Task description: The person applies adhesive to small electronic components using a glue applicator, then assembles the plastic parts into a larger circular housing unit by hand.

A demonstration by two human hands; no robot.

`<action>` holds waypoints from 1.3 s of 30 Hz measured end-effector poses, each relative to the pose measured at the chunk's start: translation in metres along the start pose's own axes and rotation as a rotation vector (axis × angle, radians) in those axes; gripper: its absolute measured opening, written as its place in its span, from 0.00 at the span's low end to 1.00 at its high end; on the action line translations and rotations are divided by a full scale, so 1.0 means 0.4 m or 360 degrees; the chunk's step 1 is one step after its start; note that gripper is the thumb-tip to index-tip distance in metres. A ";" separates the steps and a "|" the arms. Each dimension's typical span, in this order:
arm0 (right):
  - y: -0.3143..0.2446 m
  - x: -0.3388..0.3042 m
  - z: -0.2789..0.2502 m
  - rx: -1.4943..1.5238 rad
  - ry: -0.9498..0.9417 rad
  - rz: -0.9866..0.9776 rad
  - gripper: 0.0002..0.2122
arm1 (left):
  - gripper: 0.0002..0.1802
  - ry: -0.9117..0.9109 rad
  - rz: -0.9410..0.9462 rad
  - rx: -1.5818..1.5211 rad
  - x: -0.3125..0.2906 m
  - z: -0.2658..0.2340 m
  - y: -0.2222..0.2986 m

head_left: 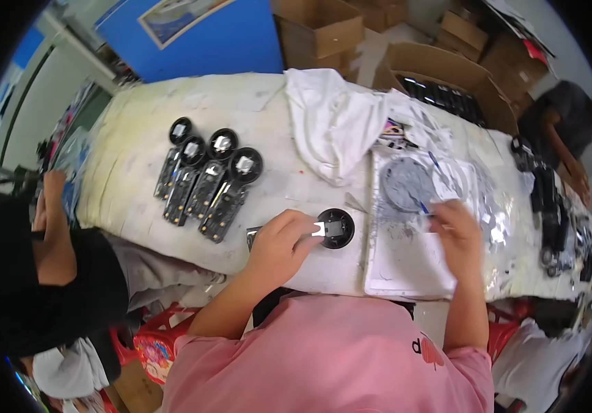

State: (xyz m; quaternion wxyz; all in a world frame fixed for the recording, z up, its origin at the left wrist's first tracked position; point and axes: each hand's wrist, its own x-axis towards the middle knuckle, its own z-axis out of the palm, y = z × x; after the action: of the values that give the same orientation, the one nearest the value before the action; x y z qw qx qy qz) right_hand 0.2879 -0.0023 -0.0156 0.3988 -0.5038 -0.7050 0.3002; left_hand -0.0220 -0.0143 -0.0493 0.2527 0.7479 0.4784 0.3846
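Note:
My left hand (283, 241) is closed over a black device with a round end (337, 237), which lies low on the table in front of me. A small white patch shows by my fingertips, and the device's narrow part is mostly hidden under the hand. On the right, my right hand (458, 234), slightly blurred, pinches a thin blue stick (420, 204) whose tip reaches toward a round dish of grey paste (403, 182). That dish sits in a white tray (406, 286) with grey smears. A second blue stick (435, 162) leans by the dish.
Several similar black devices (224, 144) lie in a row at the left. A white cloth (330, 124) is bunched at the back. Black parts (554, 206) crowd the right end; cardboard boxes (320, 31) stand behind. Other people (55, 241) sit at left and right.

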 end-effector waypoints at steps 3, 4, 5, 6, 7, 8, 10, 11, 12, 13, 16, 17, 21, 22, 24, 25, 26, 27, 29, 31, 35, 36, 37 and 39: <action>-0.085 0.046 0.133 0.0096 -0.0287 -0.0131 0.11 | 0.10 -0.0039 0.0028 -0.0062 -0.003 0.015 0.004; -0.095 0.061 0.154 0.0023 -0.0356 -0.0177 0.09 | 0.10 -0.0026 0.0028 -0.0095 0.002 0.017 0.008; -0.097 0.077 0.167 -0.0048 -0.0430 -0.0223 0.07 | 0.11 -0.0009 0.0025 -0.0126 0.007 0.017 0.012; -0.088 0.091 0.183 -0.0054 -0.0426 -0.0218 0.07 | 0.11 -0.0014 0.0029 -0.0133 0.005 0.014 0.014; -0.074 0.100 0.195 -0.0151 -0.0448 -0.0351 0.05 | 0.11 -0.0030 0.0001 -0.0113 0.003 0.015 0.019; -0.067 0.105 0.199 -0.0248 -0.0472 -0.0486 0.04 | 0.11 -0.0046 -0.0029 -0.0093 0.003 0.016 0.021; -0.073 0.108 0.201 -0.0223 -0.0520 -0.0480 0.04 | 0.11 -0.0023 -0.0029 -0.0105 -0.004 0.021 0.017; -0.075 0.109 0.202 -0.0192 -0.0565 -0.0475 0.04 | 0.11 -0.0003 -0.0028 -0.0111 -0.006 0.024 0.015; -0.076 0.106 0.207 -0.0195 -0.0567 -0.0474 0.04 | 0.11 -0.0001 -0.0029 -0.0114 -0.006 0.024 0.015; -0.076 0.098 0.214 -0.0209 -0.0497 -0.0502 0.04 | 0.11 0.0009 0.0006 -0.0098 -0.006 0.025 0.014; -0.068 0.072 0.232 -0.0208 -0.0357 -0.0524 0.05 | 0.12 0.0021 0.0040 -0.0088 -0.005 0.028 0.014; -0.065 0.064 0.238 -0.0185 -0.0293 -0.0524 0.05 | 0.12 0.0027 0.0033 -0.0086 -0.005 0.029 0.014; -0.055 0.045 0.260 -0.0157 -0.0136 -0.0549 0.06 | 0.12 0.0058 0.0129 -0.0073 -0.003 0.034 0.011; -0.053 0.043 0.262 -0.0120 -0.0110 -0.0500 0.06 | 0.12 0.0069 0.0120 -0.0061 -0.003 0.034 0.012; -0.048 0.042 0.264 -0.0094 -0.0077 -0.0446 0.05 | 0.12 0.0073 0.0118 -0.0059 -0.003 0.035 0.013; -0.044 0.044 0.264 -0.0061 -0.0103 -0.0442 0.05 | 0.12 0.0083 0.0122 -0.0059 -0.003 0.035 0.013; -0.043 0.044 0.263 -0.0027 -0.0130 -0.0438 0.05 | 0.12 0.0094 0.0125 -0.0058 -0.004 0.036 0.014; -0.049 0.044 0.263 -0.0036 -0.0124 -0.0435 0.05 | 0.12 0.0090 0.0131 -0.0066 -0.004 0.035 0.015; -0.062 0.042 0.261 -0.0040 -0.0100 -0.0487 0.04 | 0.13 0.0065 0.0052 -0.0074 -0.005 0.035 0.016; -0.056 0.040 0.259 0.0030 -0.0147 -0.0377 0.04 | 0.13 0.0085 0.0069 -0.0072 -0.007 0.038 0.014; -0.051 0.044 0.249 0.0094 -0.0295 -0.0164 0.04 | 0.13 0.0100 0.0099 -0.0062 -0.005 0.038 0.014; -0.052 0.042 0.249 0.0096 -0.0294 -0.0163 0.04 | 0.13 0.0097 0.0100 -0.0060 -0.004 0.037 0.014; -0.052 0.040 0.250 -0.0014 -0.0238 -0.0297 0.04 | 0.13 0.0088 0.0106 -0.0065 -0.005 0.038 0.014; -0.051 0.035 0.250 -0.0125 -0.0179 -0.0430 0.05 | 0.13 0.0076 0.0114 -0.0071 -0.007 0.039 0.014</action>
State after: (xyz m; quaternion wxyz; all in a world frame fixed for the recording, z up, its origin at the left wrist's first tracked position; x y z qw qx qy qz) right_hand 0.1894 0.0023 -0.0453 0.3753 -0.4021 -0.7988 0.2437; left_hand -0.0070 -0.0192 -0.0550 0.2438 0.7492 0.4486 0.4218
